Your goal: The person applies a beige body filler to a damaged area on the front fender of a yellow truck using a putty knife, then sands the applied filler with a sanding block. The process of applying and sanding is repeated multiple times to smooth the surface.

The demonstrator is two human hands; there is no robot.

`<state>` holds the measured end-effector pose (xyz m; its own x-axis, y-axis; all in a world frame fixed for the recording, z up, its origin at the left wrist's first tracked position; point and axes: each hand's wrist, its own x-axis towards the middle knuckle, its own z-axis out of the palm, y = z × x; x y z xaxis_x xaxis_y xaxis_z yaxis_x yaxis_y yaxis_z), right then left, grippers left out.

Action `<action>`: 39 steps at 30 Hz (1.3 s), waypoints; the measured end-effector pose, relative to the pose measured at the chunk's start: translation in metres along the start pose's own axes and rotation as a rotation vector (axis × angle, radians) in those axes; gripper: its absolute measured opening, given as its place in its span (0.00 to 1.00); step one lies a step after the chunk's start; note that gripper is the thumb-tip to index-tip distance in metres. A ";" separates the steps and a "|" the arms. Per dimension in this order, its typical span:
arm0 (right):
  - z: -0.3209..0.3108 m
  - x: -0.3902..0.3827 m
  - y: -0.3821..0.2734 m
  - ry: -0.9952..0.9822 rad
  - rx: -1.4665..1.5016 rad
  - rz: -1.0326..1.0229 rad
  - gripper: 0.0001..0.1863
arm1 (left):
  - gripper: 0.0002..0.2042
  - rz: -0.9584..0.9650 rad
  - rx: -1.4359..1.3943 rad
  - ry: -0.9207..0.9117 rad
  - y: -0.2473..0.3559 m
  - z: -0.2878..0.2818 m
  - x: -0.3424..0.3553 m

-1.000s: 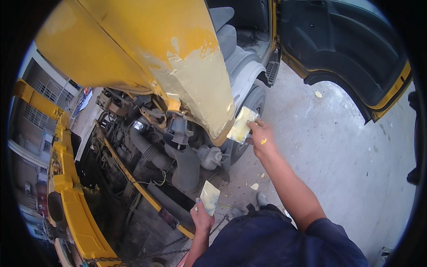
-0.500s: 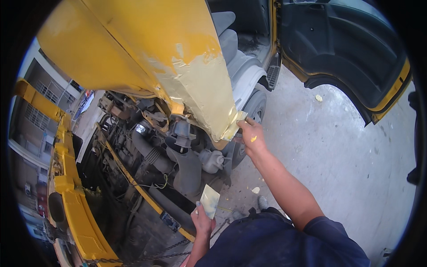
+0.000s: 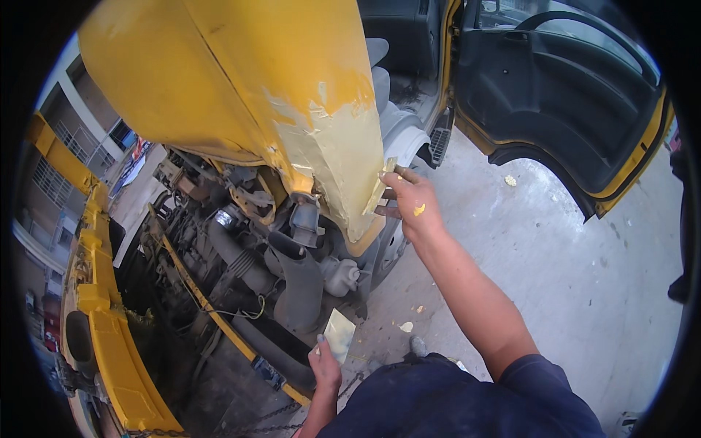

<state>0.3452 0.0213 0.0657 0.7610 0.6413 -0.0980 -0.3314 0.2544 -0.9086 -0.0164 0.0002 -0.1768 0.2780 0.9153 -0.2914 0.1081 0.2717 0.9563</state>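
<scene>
My right hand (image 3: 412, 204) is closed on a putty spreader (image 3: 380, 187), a thin flat blade smeared with pale yellow filler. The blade sits against the right edge of the yellow cab panel (image 3: 285, 51). A broad band of cream body filler (image 3: 342, 157) covers that panel's lower corner, with ragged upper edges over the paint. Low and to the left, my left hand (image 3: 326, 367) grips a pale rectangular mixing board (image 3: 339, 334) with filler on its face, thumb on top. A yellow smear marks the back of my right hand.
Exposed engine parts, including a black ribbed hose (image 3: 237, 252) and a whitish plastic reservoir (image 3: 341, 276), lie below the panel. A yellow bumper beam (image 3: 120, 350) runs along the left. At right hangs an open door (image 3: 555, 109). Dropped filler lumps (image 3: 510, 180) dot the concrete floor.
My right hand has moved up along the panel's right edge, and the spreader has turned from flat on the lower corner to steeply upright. My left hand still holds the board.
</scene>
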 end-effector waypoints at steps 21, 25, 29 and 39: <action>0.063 -0.013 -0.117 -0.038 -0.218 -0.299 0.31 | 0.28 0.001 -0.006 -0.056 -0.013 -0.018 0.010; 0.069 -0.031 -0.135 -0.067 -0.223 -0.388 0.27 | 0.27 -0.033 -0.059 -0.065 -0.006 -0.013 0.007; 0.037 -0.052 -0.137 -0.026 -0.315 -0.498 0.24 | 0.26 -0.025 -0.076 -0.072 0.026 -0.008 -0.003; -0.074 -0.108 0.008 -0.347 -0.567 -0.473 0.22 | 0.33 0.025 -0.692 -0.257 0.148 0.060 -0.013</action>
<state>0.3019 -0.0996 0.0384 0.5028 0.7693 0.3941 0.3850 0.2089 -0.8990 0.0528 0.0106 -0.0324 0.4969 0.8480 -0.1842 -0.5043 0.4549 0.7340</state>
